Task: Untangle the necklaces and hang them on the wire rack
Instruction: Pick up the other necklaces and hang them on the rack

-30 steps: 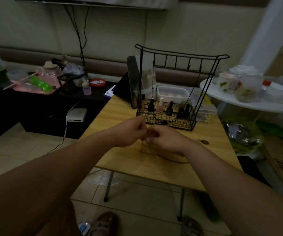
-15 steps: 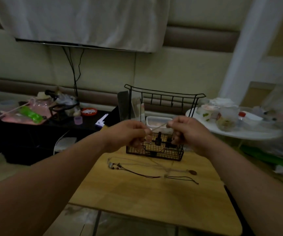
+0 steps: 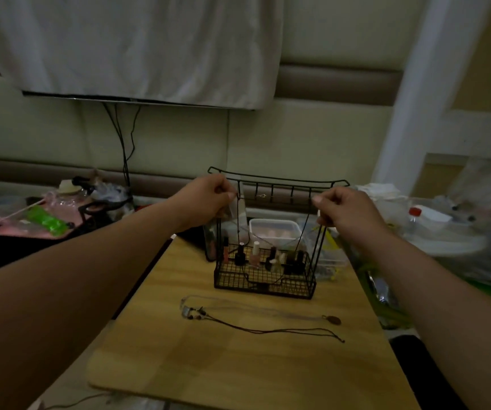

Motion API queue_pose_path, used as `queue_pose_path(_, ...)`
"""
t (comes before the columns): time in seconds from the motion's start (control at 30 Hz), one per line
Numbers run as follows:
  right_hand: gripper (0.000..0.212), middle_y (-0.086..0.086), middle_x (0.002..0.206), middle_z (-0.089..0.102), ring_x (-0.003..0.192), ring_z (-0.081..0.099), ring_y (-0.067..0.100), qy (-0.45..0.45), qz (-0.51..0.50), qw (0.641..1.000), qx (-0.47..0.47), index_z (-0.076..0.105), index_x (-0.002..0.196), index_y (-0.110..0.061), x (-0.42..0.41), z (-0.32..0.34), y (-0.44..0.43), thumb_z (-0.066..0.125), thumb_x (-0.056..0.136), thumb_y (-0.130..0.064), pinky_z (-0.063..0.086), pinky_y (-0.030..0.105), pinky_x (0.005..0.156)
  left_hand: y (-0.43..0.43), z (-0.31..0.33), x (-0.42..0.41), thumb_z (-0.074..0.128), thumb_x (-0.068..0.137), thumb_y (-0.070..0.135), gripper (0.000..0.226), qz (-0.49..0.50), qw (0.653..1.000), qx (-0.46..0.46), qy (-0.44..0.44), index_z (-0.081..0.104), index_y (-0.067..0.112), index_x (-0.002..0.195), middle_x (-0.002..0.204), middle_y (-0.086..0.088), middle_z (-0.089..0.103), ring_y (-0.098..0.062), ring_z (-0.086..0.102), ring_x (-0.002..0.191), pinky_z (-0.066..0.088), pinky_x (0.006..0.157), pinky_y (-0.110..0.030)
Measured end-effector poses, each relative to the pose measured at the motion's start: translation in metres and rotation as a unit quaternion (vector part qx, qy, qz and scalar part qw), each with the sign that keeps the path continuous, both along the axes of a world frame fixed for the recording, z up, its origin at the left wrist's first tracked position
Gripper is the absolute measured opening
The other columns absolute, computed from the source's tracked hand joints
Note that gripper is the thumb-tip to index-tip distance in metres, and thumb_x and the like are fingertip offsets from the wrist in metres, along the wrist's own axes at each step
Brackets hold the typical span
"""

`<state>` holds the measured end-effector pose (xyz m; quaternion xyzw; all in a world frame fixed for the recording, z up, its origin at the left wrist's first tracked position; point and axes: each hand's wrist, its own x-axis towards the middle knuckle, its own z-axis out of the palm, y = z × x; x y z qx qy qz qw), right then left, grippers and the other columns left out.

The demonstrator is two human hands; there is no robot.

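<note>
Wooden table (image 3: pixel 238 371), black wire rack (image 3: pixel 265 270) standing at back, corded necklaces (image 3: pixel 267 327) lying loose in front

There is one view only, from a wide-angle camera worn on the head. It looks forward and slightly down over both outstretched forearms, toward the wall (image 3: pixel 155 137) beyond. The tabletop (image 3: pixel 238 365) lies close below, the wire rack (image 3: pixel 267 232) sits near centre, and straight lines bend toward the frame edges.
</note>
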<state>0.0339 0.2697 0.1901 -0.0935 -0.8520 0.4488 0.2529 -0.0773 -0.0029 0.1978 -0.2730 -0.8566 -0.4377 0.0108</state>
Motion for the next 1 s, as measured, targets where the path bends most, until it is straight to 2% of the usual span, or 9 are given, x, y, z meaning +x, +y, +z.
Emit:
queue_pose_path(0.03, 0.014, 0.005, 0.083, 0.076, 0.082, 0.073, 0.021, 0.008, -0.007, 1.0, 0.005, 0.072, 0.099, -0.019, -0.003, 0.0, 0.001, 0.064, 0.101, -0.03, 0.059, 0.047, 0.084, 0.002, 0.0, -0.004, 0.06, 0.105, 0.024, 0.007, 0.008, 1.0, 0.008, 0.004, 0.065, 0.02, 0.106, 0.1, -0.007, 0.07, -0.021, 0.071, 0.09, 0.062, 0.082, -0.038)
queue_pose_path(0.1, 0.013, 0.004, 0.083, 0.075, 0.081, 0.073, 0.019, 0.025, -0.019, 0.999, 0.011, 0.072, 0.1, -0.018, -0.009, 0.001, 0.002, 0.064, 0.101, -0.028, 0.058, 0.042, 0.084, 0.008, -0.001, -0.011, 0.061, 0.105, 0.026, 0.008, 0.03, 0.999, 0.017, 0.019, 0.063, 0.017, 0.105, 0.095, -0.006, 0.07, -0.018, 0.072, 0.084, 0.058, 0.07, -0.03)
queue_pose_path(0.23, 0.014, 0.004, 0.083, 0.075, 0.074, 0.072, 0.014, 0.047, -0.056, 0.997, 0.01, 0.07, 0.099, -0.014, -0.021, 0.0, 0.005, 0.067, 0.099, -0.028, 0.054, 0.032, 0.072, 0.017, -0.005, -0.025, 0.064, 0.103, 0.029, 0.012, 0.069, 0.996, 0.03, 0.046, 0.062, 0.018, 0.099, 0.086, -0.004, 0.071, -0.015, 0.071, 0.075, 0.05, 0.056, -0.017)
queue_pose_path(0.33, 0.014, 0.001, 0.082, 0.075, 0.074, 0.07, 0.011, 0.04, -0.073, 0.996, 0.02, 0.07, 0.098, -0.017, -0.027, -0.005, 0.008, 0.064, 0.1, -0.029, 0.047, 0.025, 0.064, 0.022, -0.009, -0.032, 0.062, 0.104, 0.025, 0.01, 0.067, 0.997, 0.018, 0.047, 0.063, 0.017, 0.1, 0.086, -0.006, 0.072, -0.018, 0.072, 0.078, 0.05, 0.06, -0.021)
queue_pose_path(0.43, 0.015, 0.001, 0.079, 0.075, 0.077, 0.07, 0.013, 0.032, -0.073, 0.996, 0.028, 0.071, 0.096, -0.018, -0.03, -0.016, 0.01, 0.062, 0.101, -0.028, 0.049, 0.028, 0.068, 0.024, -0.014, -0.036, 0.061, 0.105, 0.025, 0.009, 0.067, 0.996, 0.035, 0.037, 0.064, 0.018, 0.1, 0.089, -0.007, 0.072, -0.018, 0.072, 0.081, 0.055, 0.066, -0.027)
queue_pose_path(0.67, 0.012, -0.002, 0.083, 0.073, 0.071, 0.069, 0.007, 0.031, -0.071, 0.997, 0.023, 0.071, 0.097, -0.018, -0.036, -0.03, 0.009, 0.063, 0.102, -0.025, 0.043, 0.024, 0.061, 0.023, -0.028, -0.042, 0.061, 0.105, 0.026, 0.012, 0.086, 0.995, 0.033, 0.037, 0.063, 0.02, 0.095, 0.084, -0.004, 0.071, -0.014, 0.069, 0.073, 0.049, 0.061, -0.023)
queue_pose_path(0.8, 0.012, 0.0, 0.082, 0.074, 0.078, 0.071, 0.014, 0.033, -0.069, 0.997, 0.009, 0.069, 0.093, -0.021, -0.038, -0.04, 0.009, 0.061, 0.102, -0.023, 0.05, 0.029, 0.067, 0.023, -0.043, -0.039, 0.062, 0.104, 0.024, 0.009, 0.078, 0.996, 0.02, 0.036, 0.064, 0.018, 0.097, 0.084, -0.005, 0.071, -0.018, 0.069, 0.075, 0.051, 0.063, -0.028)
queue_pose_path(0.9, 0.007, 0.001, 0.084, 0.074, 0.079, 0.073, 0.016, 0.031, -0.065, 0.997, -0.024, 0.066, 0.094, -0.024, -0.039, -0.05, 0.007, 0.064, 0.101, -0.024, 0.058, 0.037, 0.077, 0.025, -0.054, -0.034, 0.065, 0.103, 0.023, 0.007, 0.068, 0.997, 0.031, 0.026, 0.063, 0.018, 0.098, 0.084, -0.004, 0.07, -0.013, 0.066, 0.072, 0.046, 0.058, -0.021)
queue_pose_path(1.0, 0.009, 0.0, 0.084, 0.073, 0.081, 0.071, 0.016, 0.025, -0.062, 0.997, -0.031, 0.063, 0.091, -0.025, -0.041, -0.058, 0.004, 0.065, 0.1, -0.024, 0.054, 0.033, 0.071, 0.026, -0.062, -0.032, 0.066, 0.102, 0.021, 0.007, 0.059, 0.997, 0.04, 0.019, 0.061, 0.018, 0.097, 0.081, -0.001, 0.066, -0.01, 0.064, 0.072, 0.046, 0.063, -0.022)
